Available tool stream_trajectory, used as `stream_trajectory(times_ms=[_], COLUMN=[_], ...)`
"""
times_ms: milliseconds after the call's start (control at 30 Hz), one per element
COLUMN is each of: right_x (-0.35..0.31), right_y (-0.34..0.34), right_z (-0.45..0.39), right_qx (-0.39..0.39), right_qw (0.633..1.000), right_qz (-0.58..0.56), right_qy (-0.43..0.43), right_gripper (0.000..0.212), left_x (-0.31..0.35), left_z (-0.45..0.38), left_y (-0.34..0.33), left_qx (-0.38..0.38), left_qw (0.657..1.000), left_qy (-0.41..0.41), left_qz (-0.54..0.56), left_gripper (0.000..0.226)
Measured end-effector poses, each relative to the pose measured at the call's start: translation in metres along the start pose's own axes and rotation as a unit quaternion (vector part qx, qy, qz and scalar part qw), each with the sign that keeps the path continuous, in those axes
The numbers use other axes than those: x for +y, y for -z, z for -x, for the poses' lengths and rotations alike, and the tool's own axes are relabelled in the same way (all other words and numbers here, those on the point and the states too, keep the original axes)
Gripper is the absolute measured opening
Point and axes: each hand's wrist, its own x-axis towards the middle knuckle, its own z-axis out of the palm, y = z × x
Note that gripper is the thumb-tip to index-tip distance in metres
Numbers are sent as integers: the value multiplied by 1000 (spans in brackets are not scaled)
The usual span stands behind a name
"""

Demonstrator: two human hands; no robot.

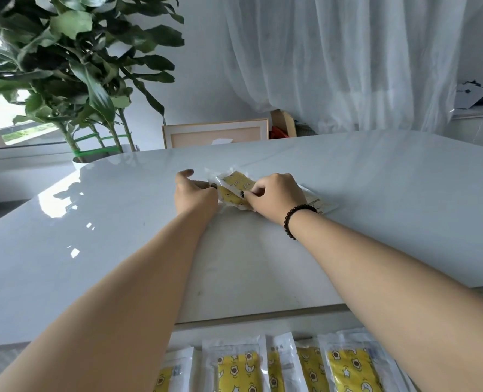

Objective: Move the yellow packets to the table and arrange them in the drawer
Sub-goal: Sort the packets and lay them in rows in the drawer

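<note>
Head view looks down two outstretched bare arms to a small pile of yellow packets [234, 184] lying on the tabletop [376, 216], out toward its far edge and about midway along it. The right hand [277, 198], with a dark bead bracelet [298, 219] at the wrist, rests over the right side of the pile and pinches a packet's clear wrapper between thumb and fingers, probably to lift one off or square the stack. The left hand [195, 193] sits at the pile's left edge with fingers curled in against it; whether it grips a packet or only steadies the pile I cannot tell. Held from both sides like this, the slippery wrappers are less likely to slide on the glossy top.

Below the near edge of the tabletop, a row of packets in the drawer [288, 363] lies side by side, flat and face up, so part of the arranging looks done. The pile on top seems to be the remainder waiting to be carried down. A plant [73, 66] and a curtain [347, 58] stand beyond the far edge.
</note>
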Motion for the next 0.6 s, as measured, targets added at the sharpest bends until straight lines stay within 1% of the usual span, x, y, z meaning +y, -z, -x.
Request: stream_trajectory(times_ms=[100, 133, 200, 267, 333, 367, 400, 433, 500, 600], right_x=[1, 1, -1, -1, 0, 1, 1, 0, -1, 0], right_y=[-2, -3, -6, -8, -10, -10, -10, -9, -7, -3], right_z=[1, 2, 4, 5, 4, 5, 5, 5, 4, 1], right_qx=[-36, -52, -74, -75, -67, -62, -59, -55, -41, 4], right_qw=[999, 997, 995, 994, 994, 994, 994, 994, 994, 997], right_qz=[-23, -20, -15, -32, -44, -51, -59, -65, -63, -27], right_qy=[29, 44, 64, 69, 71, 71, 71, 74, 85, 68], right_gripper=[27, 27, 32, 36, 31, 28, 25, 22, 16, 16], left_x=[0, 1, 4, 5, 2, 1, 1, 0, 0, -1], left_z=[-3, -2, 1, 3, 4, 4, 4, 3, 3, 4], left_y=[4, 5, 7, 6, 5, 6, 7, 8, 10, 14], left_qx=[37, 34, 3, -24, -29, -29, -29, -34, -51, -83], left_qw=[995, 993, 990, 995, 1000, 999, 999, 999, 995, 984], left_qy=[15, 23, 34, 23, -5, -10, -10, -6, -2, -19], left_qz=[87, 109, 137, 95, 6, -16, -14, 11, 89, 159], left_gripper=[52, 49, 47, 61, 74, 75, 73, 70, 61, 37])
